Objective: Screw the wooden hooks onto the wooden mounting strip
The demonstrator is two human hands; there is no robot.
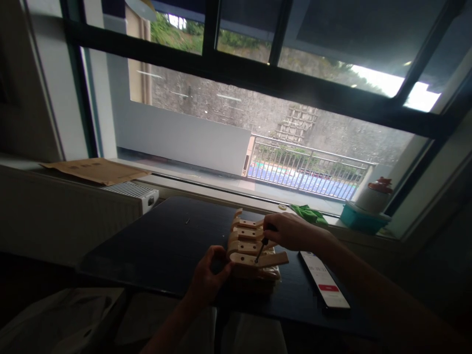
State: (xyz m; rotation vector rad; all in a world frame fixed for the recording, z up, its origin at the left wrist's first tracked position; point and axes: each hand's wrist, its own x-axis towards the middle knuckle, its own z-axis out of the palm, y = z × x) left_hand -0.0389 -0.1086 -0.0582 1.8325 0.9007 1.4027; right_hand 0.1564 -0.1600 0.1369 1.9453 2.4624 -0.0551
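The one container in sight is a teal tub on the window sill to your right. One white pot with a reddish top stands in it; whether the tub holds anything else, I cannot tell. One green cloth lies on the sill just beside the tub.

On the dark worktop, straight ahead of you, sits a stack of pale wooden pieces, each curved up at one end and drilled with a small hole. Four show on top, lying side by side. More pale wood lies under them, too dim to count.

Your left hand curls against the near left end of the stack, its grip closed on the wood with the thumb on the front piece. Your right hand has its grip closed round the dark handle of one screwdriver, whose tip rests on the front piece.

One phone lies face up on the worktop, near the stack on its right, with the screen lit. Far left, one brown envelope lies flat by a white radiator.
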